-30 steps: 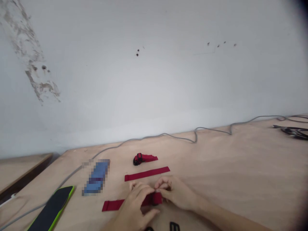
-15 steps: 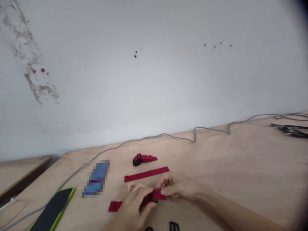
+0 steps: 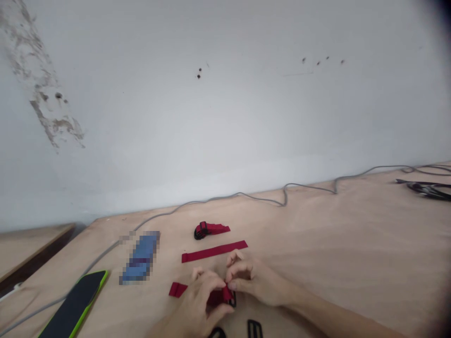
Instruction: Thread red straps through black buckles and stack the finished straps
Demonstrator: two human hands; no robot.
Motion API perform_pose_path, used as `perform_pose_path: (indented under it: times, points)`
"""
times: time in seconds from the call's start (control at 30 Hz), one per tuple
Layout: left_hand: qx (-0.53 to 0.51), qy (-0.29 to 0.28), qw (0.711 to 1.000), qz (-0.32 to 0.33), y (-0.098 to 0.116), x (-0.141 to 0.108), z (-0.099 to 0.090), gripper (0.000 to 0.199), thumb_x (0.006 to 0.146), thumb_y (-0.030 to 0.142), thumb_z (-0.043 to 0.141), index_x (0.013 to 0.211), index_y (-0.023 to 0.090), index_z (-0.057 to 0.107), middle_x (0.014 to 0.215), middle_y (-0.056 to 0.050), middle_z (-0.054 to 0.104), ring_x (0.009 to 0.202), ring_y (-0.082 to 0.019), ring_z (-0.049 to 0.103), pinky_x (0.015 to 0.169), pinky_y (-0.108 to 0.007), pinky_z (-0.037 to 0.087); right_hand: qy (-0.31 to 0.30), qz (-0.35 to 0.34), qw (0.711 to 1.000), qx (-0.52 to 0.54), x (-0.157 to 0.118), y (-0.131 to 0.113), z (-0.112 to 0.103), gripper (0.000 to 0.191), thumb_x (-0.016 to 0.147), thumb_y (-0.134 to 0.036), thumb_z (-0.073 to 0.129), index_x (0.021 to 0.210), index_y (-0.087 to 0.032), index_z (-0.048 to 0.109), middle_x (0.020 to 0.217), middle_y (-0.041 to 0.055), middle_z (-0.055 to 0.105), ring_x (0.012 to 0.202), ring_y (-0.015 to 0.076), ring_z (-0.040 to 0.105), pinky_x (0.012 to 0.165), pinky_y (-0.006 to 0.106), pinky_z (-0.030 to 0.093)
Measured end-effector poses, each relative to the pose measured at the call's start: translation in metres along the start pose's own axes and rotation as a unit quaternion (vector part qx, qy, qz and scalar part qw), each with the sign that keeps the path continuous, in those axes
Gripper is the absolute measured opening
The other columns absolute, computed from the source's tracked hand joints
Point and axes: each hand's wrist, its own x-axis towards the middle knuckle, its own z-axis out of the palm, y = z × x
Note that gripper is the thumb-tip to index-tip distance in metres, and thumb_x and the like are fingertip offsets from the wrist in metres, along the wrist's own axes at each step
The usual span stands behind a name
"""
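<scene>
Left hand (image 3: 200,298): reaching in from the lower edge, back uppermost, fingers curved over a red strap (image 3: 227,295) and gripping it, thumb spread below. Right hand (image 3: 255,279): forearm slanting in from the lower right, fingers curled, thumb and forefinger pinched on the strap's raised end. Red strap: low above the wooden table (image 3: 334,253), mostly covered by the left hand, its far end emerging at left; black buckle (image 3: 233,299) against the pinched end. Flat red strip (image 3: 214,251): just beyond both hands. Second black buckle (image 3: 254,329): near side, lying apart.
</scene>
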Motion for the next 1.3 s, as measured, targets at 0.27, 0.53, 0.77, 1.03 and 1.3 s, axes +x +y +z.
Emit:
perform_pose_path:
  times: [0.27,0.53,0.77,1.03,1.3]
  points:
    - [-0.067,0.043,0.996,-0.049,0.001,0.000,-0.001,0.020,0.088,0.024,0.067,0.106,0.024,0.057,0.101,-0.006,0.072,0.095,-0.024,0.068,0.088,-0.037,0.055,-0.007,-0.038,0.999,-0.016,-0.005,0.011,0.000,0.014,0.090,-0.037,0.065,0.091,-0.023,0.068,0.119,0.0036,0.051,0.093,0.0173,0.057,0.085,0.033,0.046]
    - [-0.094,0.057,0.992,-0.062,0.003,-0.001,-0.001,0.017,0.088,0.022,0.065,0.102,0.023,0.057,0.103,-0.007,0.071,0.097,-0.024,0.068,0.087,-0.035,0.056,0.016,-0.038,0.999,-0.018,-0.006,0.016,-0.002,0.012,0.088,-0.035,0.068,0.090,-0.023,0.069,0.123,0.0034,0.049,0.083,0.0136,0.057,0.075,0.029,0.047]
    - [-0.072,0.075,0.994,-0.027,0.003,0.001,-0.002,0.020,0.086,0.017,0.068,0.099,0.024,0.054,0.102,-0.005,0.072,0.094,-0.022,0.068,0.086,-0.033,0.056,0.022,-0.050,0.998,-0.040,-0.007,0.006,0.002,0.013,0.084,-0.032,0.069,0.084,-0.020,0.072,0.123,0.0063,0.055,0.091,0.0188,0.059,0.075,0.030,0.051]
    - [-0.053,0.014,0.998,-0.028,0.006,0.002,-0.004,0.028,0.088,0.016,0.068,0.112,0.024,0.055,0.106,-0.005,0.070,0.098,-0.023,0.067,0.085,-0.034,0.056,0.052,0.108,0.974,0.191,0.004,0.019,-0.003,0.037,0.084,-0.053,0.062,0.076,-0.018,0.064,0.074,0.0005,0.064,0.046,0.0068,0.043,0.040,0.019,0.027]
    - [-0.032,0.029,0.999,-0.002,-0.001,0.000,-0.003,0.028,0.091,0.019,0.065,0.115,0.025,0.051,0.110,-0.007,0.069,0.102,-0.025,0.064,0.090,-0.041,0.052,-0.106,0.184,0.952,0.220,0.013,0.022,-0.022,0.049,0.049,-0.031,0.094,0.089,-0.016,0.069,0.066,-0.0051,0.069,0.047,0.0052,0.052,0.040,0.014,0.033]
